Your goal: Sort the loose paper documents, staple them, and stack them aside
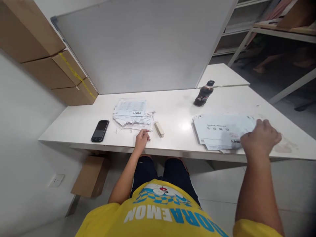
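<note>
On the right side of the white table, a stack of printed report sheets lies with its edges uneven. My right hand is closed at the right end of this stack, its fingers curled over the sheets' edge. My left hand rests at the table's front edge, loosely bent with one finger stretched out, and nothing shows in it. Just right of it lies a cream stapler. Beyond my left hand is a second, messier pile of papers.
A black phone lies on the white table at the left. A cola bottle stands behind the right stack. A whiteboard rises at the back, beside stacked cardboard boxes. Another box is below the table.
</note>
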Demonstrator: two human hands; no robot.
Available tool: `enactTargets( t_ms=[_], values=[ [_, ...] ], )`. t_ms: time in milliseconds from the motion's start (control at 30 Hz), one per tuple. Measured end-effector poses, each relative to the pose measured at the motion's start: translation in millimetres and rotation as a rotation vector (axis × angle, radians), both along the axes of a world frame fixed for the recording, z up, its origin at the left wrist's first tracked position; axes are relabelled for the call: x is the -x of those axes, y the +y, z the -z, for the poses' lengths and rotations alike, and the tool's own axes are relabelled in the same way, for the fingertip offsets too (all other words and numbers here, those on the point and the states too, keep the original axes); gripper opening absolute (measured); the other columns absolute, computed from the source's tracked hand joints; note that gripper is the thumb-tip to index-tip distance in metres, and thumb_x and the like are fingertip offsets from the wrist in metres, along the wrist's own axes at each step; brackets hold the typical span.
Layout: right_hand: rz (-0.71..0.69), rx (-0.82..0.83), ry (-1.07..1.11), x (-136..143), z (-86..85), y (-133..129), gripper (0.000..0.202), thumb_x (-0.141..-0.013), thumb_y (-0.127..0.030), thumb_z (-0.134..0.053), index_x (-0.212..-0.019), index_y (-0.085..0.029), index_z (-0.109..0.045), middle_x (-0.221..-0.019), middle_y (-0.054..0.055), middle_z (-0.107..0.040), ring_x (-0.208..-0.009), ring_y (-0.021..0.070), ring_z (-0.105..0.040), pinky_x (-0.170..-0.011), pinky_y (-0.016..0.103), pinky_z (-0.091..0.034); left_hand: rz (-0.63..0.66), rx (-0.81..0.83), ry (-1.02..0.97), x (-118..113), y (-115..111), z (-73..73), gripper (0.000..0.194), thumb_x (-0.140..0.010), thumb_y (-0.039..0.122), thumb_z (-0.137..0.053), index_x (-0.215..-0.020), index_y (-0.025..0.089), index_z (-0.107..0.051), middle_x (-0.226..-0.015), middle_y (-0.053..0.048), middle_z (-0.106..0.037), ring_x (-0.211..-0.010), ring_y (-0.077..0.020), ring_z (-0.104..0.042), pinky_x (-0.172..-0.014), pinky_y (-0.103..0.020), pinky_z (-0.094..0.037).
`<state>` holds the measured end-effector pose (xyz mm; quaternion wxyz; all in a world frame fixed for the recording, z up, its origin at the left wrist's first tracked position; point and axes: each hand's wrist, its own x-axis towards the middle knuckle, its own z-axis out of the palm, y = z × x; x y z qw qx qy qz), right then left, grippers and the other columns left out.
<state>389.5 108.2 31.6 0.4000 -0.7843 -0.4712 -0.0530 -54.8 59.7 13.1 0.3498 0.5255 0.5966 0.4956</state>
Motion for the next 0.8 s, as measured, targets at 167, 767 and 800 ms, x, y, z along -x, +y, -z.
enactTargets(
  t_ms=[167,767,800],
  values=[
    [-0.236,-0.356,-0.040,65.9,-4.5,-53.7,0.045,-0.076,-0.008,-0.043,-0.114,-0.013,-0.066,-0.112,0.020,-0.067,-0.110,0.0328,-0.059,-0.095,0.051,-0.043,-0.201,-0.372,0.477,13.3,44.6,-25.6,0.024,-0.085,0.021,-0.052,-0.107,0.018,-0.062,-0.109,-0.013,-0.062,-0.110,-0.0261,-0.058,-0.097,-0.042,-0.047],
    [-0.603,-0.118,0.474,126.3,14.3,-112.8,0.020,-0.083,-0.030,-0.053,-0.086,-0.026,-0.072,-0.091,0.006,-0.074,-0.093,0.0280,-0.068,-0.087,0.046,-0.053,-0.291,-0.411,0.461,32.0,28.6,-41.4,0.037,-0.098,0.035,-0.041,-0.119,0.017,-0.066,-0.114,-0.013,-0.070,-0.115,-0.0283,-0.062,-0.099,-0.045,-0.048],
    [-0.681,-0.035,0.613,143.8,10.4,-109.3,0.020,-0.084,-0.036,-0.055,-0.091,-0.026,-0.072,-0.094,0.007,-0.074,-0.095,0.0280,-0.068,-0.086,0.046,-0.053,-0.216,-0.469,0.508,16.6,13.2,-38.9,0.038,-0.097,0.028,-0.041,-0.128,0.020,-0.062,-0.125,-0.011,-0.066,-0.125,-0.0273,-0.056,-0.105,-0.046,-0.044]
  ],
)
